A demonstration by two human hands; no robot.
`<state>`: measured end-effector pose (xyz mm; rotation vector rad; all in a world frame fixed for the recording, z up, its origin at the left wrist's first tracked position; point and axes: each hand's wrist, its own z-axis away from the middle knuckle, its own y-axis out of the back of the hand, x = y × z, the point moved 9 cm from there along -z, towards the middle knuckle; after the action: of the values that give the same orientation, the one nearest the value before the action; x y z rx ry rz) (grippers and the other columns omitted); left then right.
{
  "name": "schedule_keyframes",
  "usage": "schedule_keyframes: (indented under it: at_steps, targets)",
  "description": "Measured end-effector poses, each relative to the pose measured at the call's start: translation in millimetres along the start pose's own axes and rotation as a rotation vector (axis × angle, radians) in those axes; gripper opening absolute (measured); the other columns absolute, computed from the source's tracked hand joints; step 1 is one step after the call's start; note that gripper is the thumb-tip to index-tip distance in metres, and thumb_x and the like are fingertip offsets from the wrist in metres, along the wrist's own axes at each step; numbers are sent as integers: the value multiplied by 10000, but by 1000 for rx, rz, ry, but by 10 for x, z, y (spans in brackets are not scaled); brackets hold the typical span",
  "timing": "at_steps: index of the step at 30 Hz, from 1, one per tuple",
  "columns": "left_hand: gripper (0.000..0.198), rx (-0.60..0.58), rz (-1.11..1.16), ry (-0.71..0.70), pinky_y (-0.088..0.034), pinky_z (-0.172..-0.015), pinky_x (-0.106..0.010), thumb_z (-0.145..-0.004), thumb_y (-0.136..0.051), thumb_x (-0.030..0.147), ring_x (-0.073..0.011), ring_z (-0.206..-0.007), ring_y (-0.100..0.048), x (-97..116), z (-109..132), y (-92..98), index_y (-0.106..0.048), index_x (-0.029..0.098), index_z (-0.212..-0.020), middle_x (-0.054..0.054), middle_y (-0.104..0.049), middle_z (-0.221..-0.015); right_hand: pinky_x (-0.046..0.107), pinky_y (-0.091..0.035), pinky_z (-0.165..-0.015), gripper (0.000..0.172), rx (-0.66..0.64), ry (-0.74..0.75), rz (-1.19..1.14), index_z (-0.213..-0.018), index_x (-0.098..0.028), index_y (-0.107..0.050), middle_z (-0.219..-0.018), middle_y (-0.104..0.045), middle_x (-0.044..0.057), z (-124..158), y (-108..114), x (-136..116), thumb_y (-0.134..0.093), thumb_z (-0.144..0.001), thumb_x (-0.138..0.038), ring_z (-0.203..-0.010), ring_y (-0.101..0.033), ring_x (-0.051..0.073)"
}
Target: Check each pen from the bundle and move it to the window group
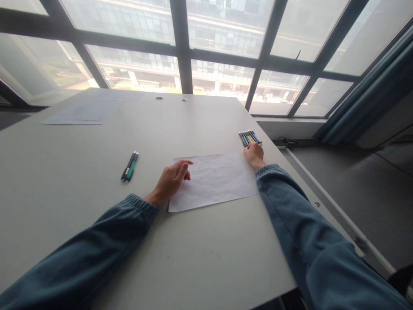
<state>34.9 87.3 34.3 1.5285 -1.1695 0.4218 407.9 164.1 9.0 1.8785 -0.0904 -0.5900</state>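
Observation:
My left hand (174, 178) rests at the left edge of a white sheet of paper (216, 178), its fingers loosely bent and apart, with nothing seen in them. At the table's right side, my right hand (254, 154) is closed at the near end of a row of pens (248, 137). Its fingertips are hidden, so what they grip cannot be made out. The pens lie side by side, in black, green, yellow and blue. Left of my left hand lie two more pens (130, 166), one dark and one with a green barrel.
More sheets of paper (80, 112) lie at the far left of the white table (180, 129). Two small round fittings (159, 98) sit near its far edge. Large windows stand behind it. Beyond the right edge are a grey floor and a blue curtain (364, 90).

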Motion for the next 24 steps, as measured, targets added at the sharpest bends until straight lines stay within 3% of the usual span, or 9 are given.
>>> schedule_keyframes:
  at_steps: [24]
  targets:
    - [356, -20, -37, 27, -511, -675, -271, -964, -494, 389, -158, -634, -642, -103, -10, -33, -654, 186, -1209, 7, -692, -690, 391, -523, -964, 279, -30, 24, 1, -1017, -143, -757, -1053, -748, 188, 12, -20, -6, -508, -970, -260, -1036, -700, 291]
